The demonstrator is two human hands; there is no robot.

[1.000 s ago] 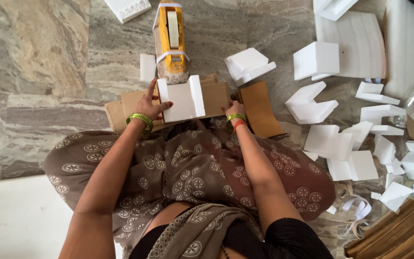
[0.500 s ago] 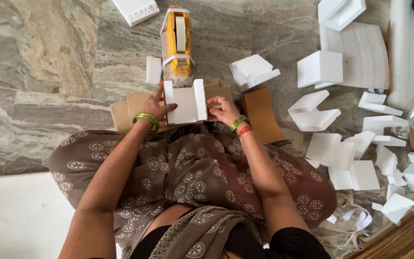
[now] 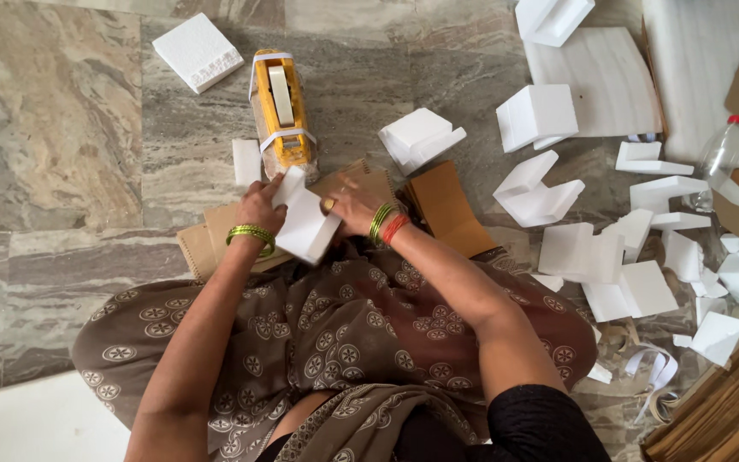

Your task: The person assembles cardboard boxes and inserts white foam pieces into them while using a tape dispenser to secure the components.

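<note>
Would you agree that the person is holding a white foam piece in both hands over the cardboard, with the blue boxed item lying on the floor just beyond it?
Not quite: the boxed item is yellow, not blue, as the head view shows. The rest holds: the left hand and right hand both hold the white foam piece over the cardboard, and the box lies on the floor just beyond it.

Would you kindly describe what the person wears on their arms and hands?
The left hand has green bangles at the wrist. The right hand has green and red bangles and a ring. Both forearms are bare; a black sleeve covers the right upper arm.
</note>
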